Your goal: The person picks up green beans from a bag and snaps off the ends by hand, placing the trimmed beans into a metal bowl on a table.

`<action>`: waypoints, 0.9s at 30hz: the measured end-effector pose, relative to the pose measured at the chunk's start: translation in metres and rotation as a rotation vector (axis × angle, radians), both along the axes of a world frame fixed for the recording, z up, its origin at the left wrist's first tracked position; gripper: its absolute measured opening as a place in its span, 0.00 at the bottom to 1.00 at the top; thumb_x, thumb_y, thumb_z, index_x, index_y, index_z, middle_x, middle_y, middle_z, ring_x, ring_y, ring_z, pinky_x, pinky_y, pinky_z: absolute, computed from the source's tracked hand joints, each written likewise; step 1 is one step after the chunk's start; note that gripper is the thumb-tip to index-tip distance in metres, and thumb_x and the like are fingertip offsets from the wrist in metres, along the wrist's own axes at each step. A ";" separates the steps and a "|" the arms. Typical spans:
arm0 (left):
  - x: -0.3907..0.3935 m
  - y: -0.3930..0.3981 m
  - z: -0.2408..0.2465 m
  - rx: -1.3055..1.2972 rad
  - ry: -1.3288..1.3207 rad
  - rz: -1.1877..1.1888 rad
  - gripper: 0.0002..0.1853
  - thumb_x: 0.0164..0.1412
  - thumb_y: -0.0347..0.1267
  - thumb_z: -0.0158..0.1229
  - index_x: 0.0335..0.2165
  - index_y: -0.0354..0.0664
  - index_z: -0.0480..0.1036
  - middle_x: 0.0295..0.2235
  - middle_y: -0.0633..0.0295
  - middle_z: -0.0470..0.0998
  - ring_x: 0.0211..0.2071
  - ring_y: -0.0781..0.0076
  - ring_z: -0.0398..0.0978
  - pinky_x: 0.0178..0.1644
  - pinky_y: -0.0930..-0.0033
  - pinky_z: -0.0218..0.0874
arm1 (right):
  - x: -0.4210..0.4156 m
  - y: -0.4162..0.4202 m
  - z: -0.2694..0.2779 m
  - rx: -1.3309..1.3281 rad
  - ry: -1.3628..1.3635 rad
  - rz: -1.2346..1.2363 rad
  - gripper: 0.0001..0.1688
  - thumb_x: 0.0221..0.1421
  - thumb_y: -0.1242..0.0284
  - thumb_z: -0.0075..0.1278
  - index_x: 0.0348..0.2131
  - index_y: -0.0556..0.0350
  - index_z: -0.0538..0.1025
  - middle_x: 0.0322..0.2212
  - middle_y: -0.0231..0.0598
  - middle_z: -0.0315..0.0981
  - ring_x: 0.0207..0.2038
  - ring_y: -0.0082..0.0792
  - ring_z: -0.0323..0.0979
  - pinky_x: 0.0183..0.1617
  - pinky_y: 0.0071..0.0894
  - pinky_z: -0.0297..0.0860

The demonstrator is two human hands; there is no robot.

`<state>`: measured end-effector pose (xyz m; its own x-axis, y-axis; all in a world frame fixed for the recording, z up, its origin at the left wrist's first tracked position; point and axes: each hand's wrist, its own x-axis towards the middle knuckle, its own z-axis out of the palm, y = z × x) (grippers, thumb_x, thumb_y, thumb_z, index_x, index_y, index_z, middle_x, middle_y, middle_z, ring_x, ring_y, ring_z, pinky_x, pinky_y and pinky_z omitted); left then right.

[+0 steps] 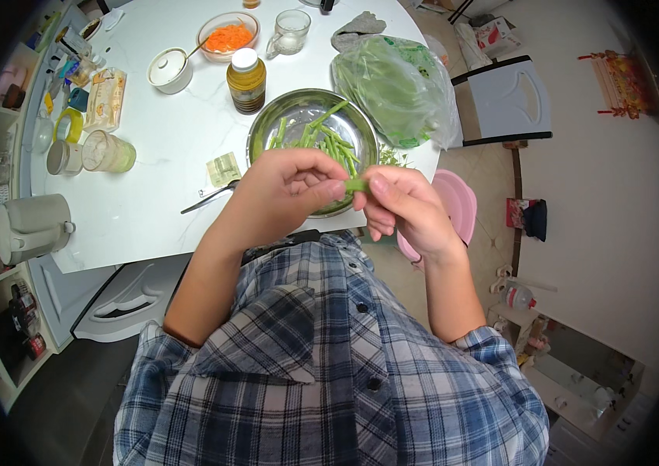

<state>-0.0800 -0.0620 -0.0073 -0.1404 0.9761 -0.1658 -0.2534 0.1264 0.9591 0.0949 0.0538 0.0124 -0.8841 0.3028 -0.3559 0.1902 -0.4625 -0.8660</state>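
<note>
Between the fingertips of both my hands is a short piece of green vegetable stalk [356, 186]. My left hand [291, 189] pinches one end with thumb and forefinger, and my right hand [402, 201] grips the other end. Both are over the near rim of a stainless steel bowl [259, 125]. Inside the bowl lie several cut green stalks [329, 140], partly hidden by my hands. Small green leaves [392, 156] lie on the table just right of the bowl.
A plastic bag of green vegetables [390, 87] sits right of the bowl. Beyond it stand a brown jar with a white lid [247, 81], a lidded white pot [170, 71], shredded carrot [229, 38] in a bowl and a glass mug [291, 32]. A pink basin [458, 204] is below the table edge.
</note>
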 end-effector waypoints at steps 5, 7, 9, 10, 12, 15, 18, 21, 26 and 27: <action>0.001 -0.001 -0.005 -0.006 0.129 -0.097 0.09 0.60 0.31 0.54 0.28 0.35 0.73 0.20 0.72 0.70 0.21 0.88 0.62 0.24 0.83 0.54 | -0.004 0.003 0.003 0.144 -0.154 0.092 0.18 0.63 0.65 0.44 0.26 0.60 0.75 0.16 0.25 0.65 0.17 0.16 0.58 0.23 0.17 0.60; -0.001 0.001 -0.007 0.023 0.214 -0.154 0.12 0.61 0.34 0.51 0.26 0.36 0.72 0.19 0.72 0.67 0.20 0.86 0.60 0.23 0.80 0.53 | -0.007 0.002 0.002 0.247 -0.116 0.090 0.17 0.62 0.66 0.45 0.27 0.61 0.74 0.17 0.26 0.67 0.19 0.18 0.61 0.24 0.19 0.61; 0.000 0.001 -0.012 0.048 0.213 -0.164 0.15 0.62 0.36 0.48 0.25 0.36 0.70 0.18 0.72 0.65 0.19 0.84 0.58 0.23 0.77 0.52 | -0.008 0.001 -0.003 0.406 -0.049 0.088 0.15 0.61 0.68 0.45 0.27 0.61 0.74 0.19 0.28 0.69 0.21 0.20 0.63 0.25 0.22 0.62; 0.003 0.001 -0.017 0.059 0.169 -0.145 0.16 0.62 0.37 0.47 0.24 0.37 0.70 0.18 0.71 0.64 0.19 0.83 0.58 0.22 0.76 0.51 | -0.008 0.001 -0.007 0.513 -0.002 0.086 0.14 0.61 0.69 0.46 0.27 0.62 0.74 0.20 0.30 0.70 0.22 0.21 0.64 0.26 0.23 0.62; 0.005 0.002 -0.018 0.050 0.077 -0.134 0.17 0.63 0.38 0.46 0.23 0.37 0.68 0.18 0.71 0.63 0.19 0.83 0.57 0.22 0.75 0.50 | -0.008 0.002 -0.007 0.703 0.037 0.105 0.12 0.60 0.71 0.47 0.27 0.62 0.73 0.21 0.34 0.71 0.22 0.25 0.65 0.26 0.26 0.63; 0.004 0.001 -0.016 -0.030 -0.118 -0.167 0.17 0.62 0.38 0.46 0.22 0.38 0.68 0.19 0.72 0.63 0.20 0.84 0.56 0.22 0.77 0.49 | -0.009 0.004 -0.001 0.951 0.042 0.142 0.08 0.57 0.74 0.47 0.28 0.61 0.73 0.21 0.39 0.70 0.22 0.32 0.66 0.26 0.29 0.63; 0.003 0.001 -0.017 -0.126 -0.387 -0.201 0.16 0.62 0.38 0.47 0.23 0.39 0.68 0.19 0.72 0.62 0.20 0.85 0.55 0.22 0.79 0.48 | -0.010 0.003 0.003 1.173 0.093 0.143 0.05 0.54 0.76 0.49 0.27 0.61 0.72 0.21 0.42 0.67 0.23 0.39 0.66 0.26 0.32 0.62; 0.006 0.002 -0.022 -0.179 -0.584 -0.202 0.16 0.63 0.38 0.48 0.24 0.39 0.68 0.19 0.72 0.63 0.19 0.85 0.55 0.22 0.81 0.48 | -0.010 0.002 0.003 1.371 0.102 0.142 0.05 0.50 0.76 0.53 0.26 0.59 0.72 0.20 0.41 0.65 0.23 0.40 0.65 0.26 0.33 0.62; 0.007 0.004 -0.025 -0.231 -0.767 -0.140 0.16 0.63 0.38 0.49 0.26 0.37 0.69 0.19 0.70 0.63 0.20 0.84 0.57 0.23 0.79 0.52 | -0.014 -0.001 0.003 1.704 0.102 0.041 0.09 0.45 0.71 0.58 0.25 0.55 0.72 0.18 0.37 0.64 0.22 0.39 0.64 0.25 0.35 0.62; 0.007 0.004 -0.022 -0.208 -0.732 -0.121 0.15 0.63 0.38 0.49 0.27 0.36 0.70 0.20 0.69 0.65 0.21 0.83 0.59 0.24 0.79 0.54 | -0.013 0.001 0.001 1.710 0.106 0.004 0.10 0.45 0.71 0.58 0.25 0.55 0.73 0.19 0.36 0.64 0.22 0.38 0.64 0.26 0.34 0.61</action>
<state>-0.0727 -0.0577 -0.0296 0.1816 0.9161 -0.3574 -0.7869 0.3533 0.5059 0.0818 0.0550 0.0131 -0.8825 0.2452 0.4014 0.1020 0.9329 -0.3455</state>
